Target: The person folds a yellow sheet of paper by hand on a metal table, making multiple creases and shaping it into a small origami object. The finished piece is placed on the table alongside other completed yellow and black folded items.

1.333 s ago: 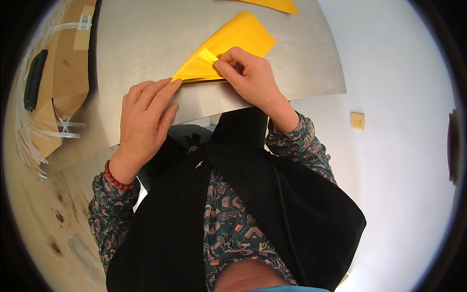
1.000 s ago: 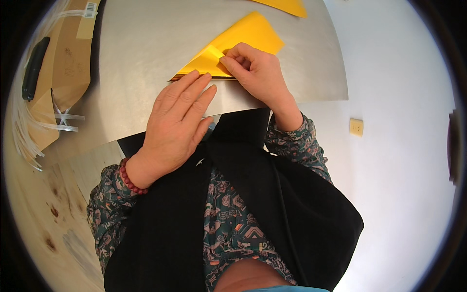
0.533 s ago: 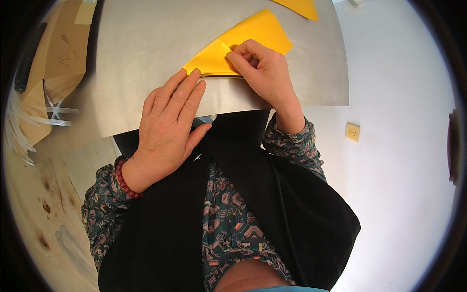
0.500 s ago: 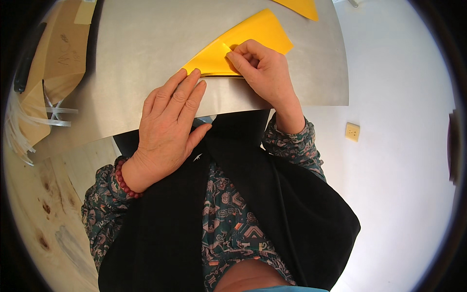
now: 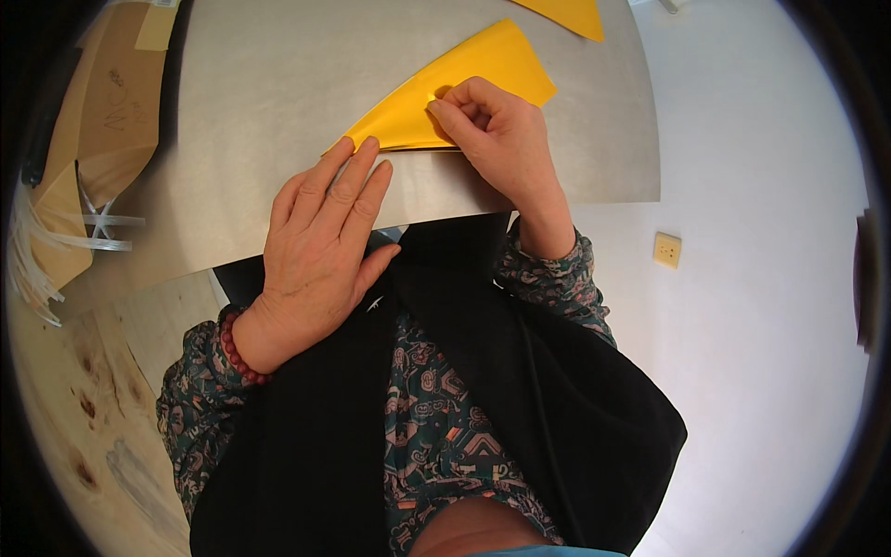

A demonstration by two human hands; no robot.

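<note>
A folded yellow sheet [image 5: 483, 70], glossy and wedge-shaped, lies near the front edge of the metal table. Its narrow end points left toward me. My left hand [image 5: 320, 227] lies palm down with fingers stretched out; its fingertips press on that narrow end. A red bead bracelet [image 5: 239, 351] circles the left wrist. Over the middle of the sheet, my right hand [image 5: 501, 135] is closed in a pinch of thumb and forefinger. A short bright ridge shows beside those fingertips; what they hold is too small to make out. A thin dark gap runs along the sheet's lower edge.
Another yellow sheet [image 5: 571, 14] lies at the table's far right edge. On the left stands an opened brown cardboard box [image 5: 116, 121] with clear plastic strips [image 5: 42, 246] beside it. The grey metal table [image 5: 269, 84] has a curved-looking right edge. A wall socket [image 5: 666, 249] sits at the right.
The bright ridge at my right fingertips looks shorter, and the right fingers have shifted slightly left along the sheet. My left hand stays pressed on the narrow end. The whole view has shifted a little.
</note>
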